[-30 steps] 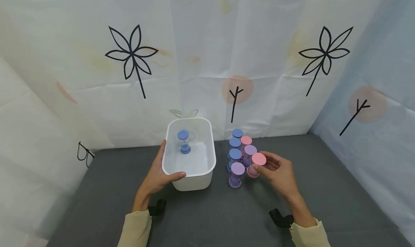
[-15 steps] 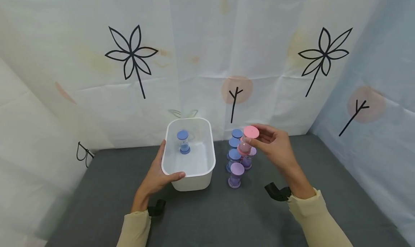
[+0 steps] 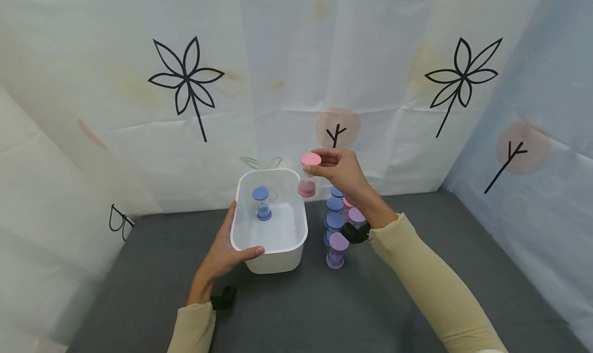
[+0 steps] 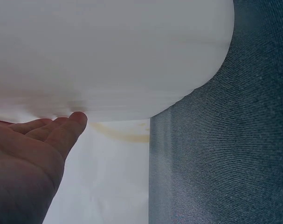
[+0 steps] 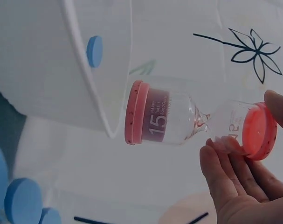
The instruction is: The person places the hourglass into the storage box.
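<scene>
My right hand [image 3: 340,169] pinches the top cap of a pink sand timer [image 3: 309,175] and holds it upright in the air over the right rim of a white tub [image 3: 282,250]. In the right wrist view the pink timer [image 5: 188,122] shows a "15" label beside the tub's edge [image 5: 85,84]. My left hand [image 3: 227,247] grips the tub's near left corner, thumb over the rim; the left wrist view shows my fingers [image 4: 43,135] against the tub wall [image 4: 108,51]. One blue timer [image 3: 262,203] stands inside the tub.
Several blue, purple and pink sand timers [image 3: 337,229] stand in a cluster on the grey tabletop [image 3: 296,306] just right of the tub. Patterned white curtain walls [image 3: 278,85] close in the back and both sides.
My right hand lifted the pink timer out of the cluster and carried it up and left, to above the tub's right rim. The left hand and tub stayed put.
</scene>
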Motion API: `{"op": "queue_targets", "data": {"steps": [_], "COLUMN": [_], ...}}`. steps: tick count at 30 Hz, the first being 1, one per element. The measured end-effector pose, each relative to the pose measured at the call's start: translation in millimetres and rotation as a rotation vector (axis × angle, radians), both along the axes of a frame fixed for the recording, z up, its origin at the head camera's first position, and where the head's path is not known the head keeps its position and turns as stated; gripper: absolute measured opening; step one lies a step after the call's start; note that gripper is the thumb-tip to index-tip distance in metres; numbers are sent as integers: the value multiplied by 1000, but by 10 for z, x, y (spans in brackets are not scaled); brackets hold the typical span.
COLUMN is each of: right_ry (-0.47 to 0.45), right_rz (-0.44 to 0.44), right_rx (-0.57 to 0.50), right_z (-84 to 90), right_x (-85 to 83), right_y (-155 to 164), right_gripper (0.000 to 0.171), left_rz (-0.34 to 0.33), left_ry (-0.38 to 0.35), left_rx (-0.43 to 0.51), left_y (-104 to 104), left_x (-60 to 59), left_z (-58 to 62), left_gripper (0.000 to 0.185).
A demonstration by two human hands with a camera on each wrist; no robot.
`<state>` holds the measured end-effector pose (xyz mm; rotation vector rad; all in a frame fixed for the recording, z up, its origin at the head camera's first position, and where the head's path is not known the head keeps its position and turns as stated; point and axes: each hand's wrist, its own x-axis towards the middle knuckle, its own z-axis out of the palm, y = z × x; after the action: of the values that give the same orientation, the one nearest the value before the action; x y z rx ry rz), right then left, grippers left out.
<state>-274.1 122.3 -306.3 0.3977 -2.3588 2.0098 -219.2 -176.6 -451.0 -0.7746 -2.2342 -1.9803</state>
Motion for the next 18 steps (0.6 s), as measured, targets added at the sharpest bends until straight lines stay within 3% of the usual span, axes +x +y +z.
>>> {"op": "queue_targets", "data": {"steps": [8,18], "right_ry": [12,-30], "right_rz": [-14,6], "right_rx": [76,166], "right_z": [-34,-118], "right_x": [-275,-439], "right_y": [-300,-598], "right_gripper": [47,48], "left_rz": [-6,-12], "left_ry": [-5,-13], "left_rx": [7,11], "left_y": [5,-8], "left_x": [-3,-15], "left_z": [-19,-13], "left_gripper": [123,121]}}
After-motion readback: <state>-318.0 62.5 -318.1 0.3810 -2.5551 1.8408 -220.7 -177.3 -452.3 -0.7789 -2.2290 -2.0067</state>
